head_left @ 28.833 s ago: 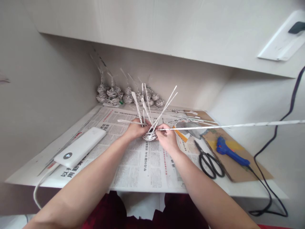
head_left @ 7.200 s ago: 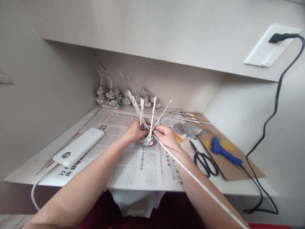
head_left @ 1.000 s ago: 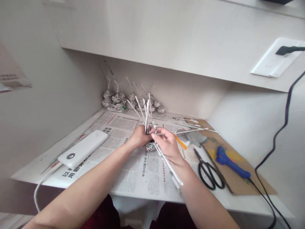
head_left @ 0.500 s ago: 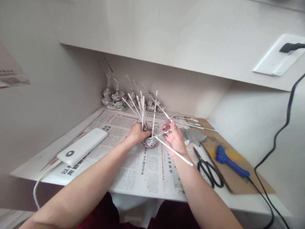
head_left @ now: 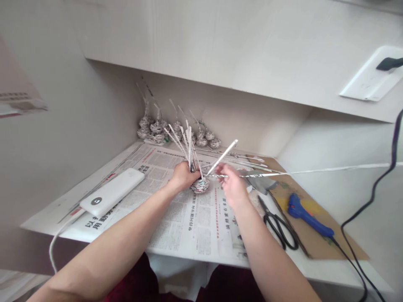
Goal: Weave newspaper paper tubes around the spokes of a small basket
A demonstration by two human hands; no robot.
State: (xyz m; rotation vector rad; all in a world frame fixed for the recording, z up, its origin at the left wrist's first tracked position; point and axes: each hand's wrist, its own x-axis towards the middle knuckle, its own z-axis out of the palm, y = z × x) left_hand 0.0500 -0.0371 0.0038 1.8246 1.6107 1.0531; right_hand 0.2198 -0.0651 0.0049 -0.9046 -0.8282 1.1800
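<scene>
Head view: pinching woven paper base (head_left: 200, 186) over newspaper (head_left: 176, 226) with left hand (head_left: 183, 175), probably to steady it; curling right hand (head_left: 232, 183) beside long paper strip (head_left: 302, 172), perhaps guiding, too blurred to confirm pinching.

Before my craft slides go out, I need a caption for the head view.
Left hand holding a round white woven-paper form, right hand at a long thin white paper strand.

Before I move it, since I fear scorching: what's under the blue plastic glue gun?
A brown cardboard sheet shows around the blue plastic glue gun; the patch directly beneath it is covered.
</scene>
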